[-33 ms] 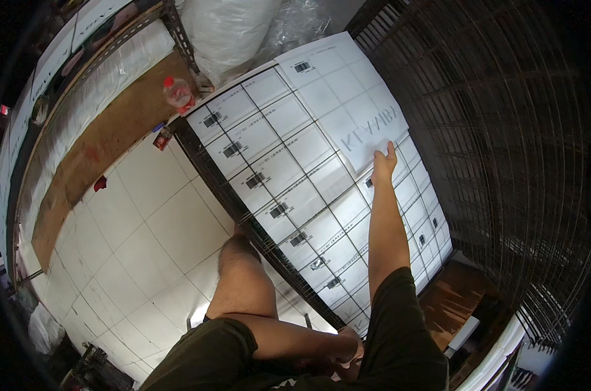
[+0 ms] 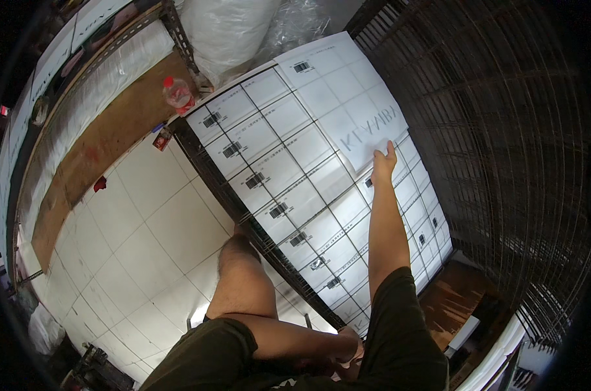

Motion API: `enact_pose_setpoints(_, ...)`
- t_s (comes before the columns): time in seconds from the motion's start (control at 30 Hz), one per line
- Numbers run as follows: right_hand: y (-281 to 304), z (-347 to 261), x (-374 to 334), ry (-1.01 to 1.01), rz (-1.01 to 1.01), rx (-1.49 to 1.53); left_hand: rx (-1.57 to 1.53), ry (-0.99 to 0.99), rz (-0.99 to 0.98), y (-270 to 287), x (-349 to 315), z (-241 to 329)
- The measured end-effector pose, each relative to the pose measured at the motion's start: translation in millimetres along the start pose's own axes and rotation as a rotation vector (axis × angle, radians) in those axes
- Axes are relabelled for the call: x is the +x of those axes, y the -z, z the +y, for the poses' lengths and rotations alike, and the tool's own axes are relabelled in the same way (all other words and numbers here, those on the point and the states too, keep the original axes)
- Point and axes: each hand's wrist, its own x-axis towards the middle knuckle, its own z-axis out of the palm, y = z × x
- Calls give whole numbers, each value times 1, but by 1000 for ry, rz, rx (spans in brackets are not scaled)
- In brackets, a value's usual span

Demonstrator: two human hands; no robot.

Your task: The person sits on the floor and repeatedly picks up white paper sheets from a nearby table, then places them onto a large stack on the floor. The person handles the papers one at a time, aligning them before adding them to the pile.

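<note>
Stretched forward over the slanted stack, my right hand touches the near edge of a white sheet. Its thumb and one finger are apart on the sheet; the other fingers are hard to see. The sheet carries large handwriting and a small dark code block, and lies over the far end of white packs set in rows, with dark lines between them. Low in the picture, my left forearm runs across toward the right. There my left hand is near the stack's near end, its fingers mostly hidden.
Dark wire mesh rises on the right. A red-capped clear bottle stands at the far left corner, near plastic-wrapped bundles. A brown board edges the rack at left. White floor tiles lie beside my bare leg.
</note>
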Motion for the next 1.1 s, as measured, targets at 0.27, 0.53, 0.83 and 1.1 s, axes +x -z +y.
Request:
enact_pose_setpoints(0.27,-9,-15,-7,-7,-23,21,-34,89,-156,52,-33,10)
enact_pose_setpoints(0.53,-6,-19,-17,11,52,-9,-29,105,-215,47,-27,7)
enact_pose_setpoints(0.83,83,-68,-167,402,-358,-431,15,73,-164,63,-63,8)
enact_pose_setpoints(1.1,310,-241,-310,730,-356,-1031,234,76,-341,34,-29,1)
